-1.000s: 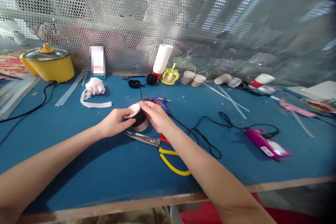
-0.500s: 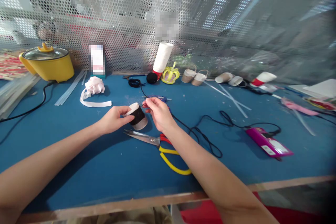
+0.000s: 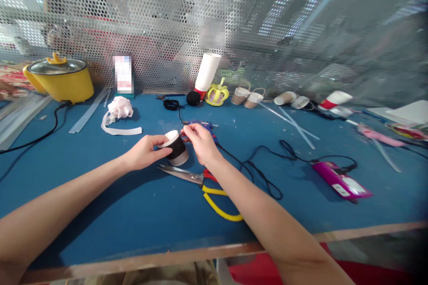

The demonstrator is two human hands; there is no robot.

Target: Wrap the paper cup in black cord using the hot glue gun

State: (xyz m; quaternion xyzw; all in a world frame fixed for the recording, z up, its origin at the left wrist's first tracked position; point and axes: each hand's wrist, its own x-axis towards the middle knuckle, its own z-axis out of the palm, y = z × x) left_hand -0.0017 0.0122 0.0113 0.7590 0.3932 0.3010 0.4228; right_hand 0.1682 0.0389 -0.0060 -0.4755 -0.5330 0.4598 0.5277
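My left hand (image 3: 144,152) grips a small paper cup (image 3: 176,148) wrapped in a black band, tilted on its side just above the blue table (image 3: 133,213). My right hand (image 3: 199,142) is closed in a pinch beside the cup's rim, on a thin black strand that I can barely make out. A blue glue gun (image 3: 200,124) lies just behind my right hand. Scissors with yellow and red handles (image 3: 203,187) lie on the table right below both hands.
A yellow pot (image 3: 60,81) stands at the back left beside clear glue sticks (image 3: 88,113). White ribbon (image 3: 118,113), a stack of white cups (image 3: 207,73), a yellow crown (image 3: 217,94), small cup baskets (image 3: 247,97) and a magenta device (image 3: 341,180) with black cable lie around. A perforated metal screen closes the back.
My right hand pulled a little away from the cup's rim and then came back close to it, still pinching. The cup stayed tilted in my left hand.
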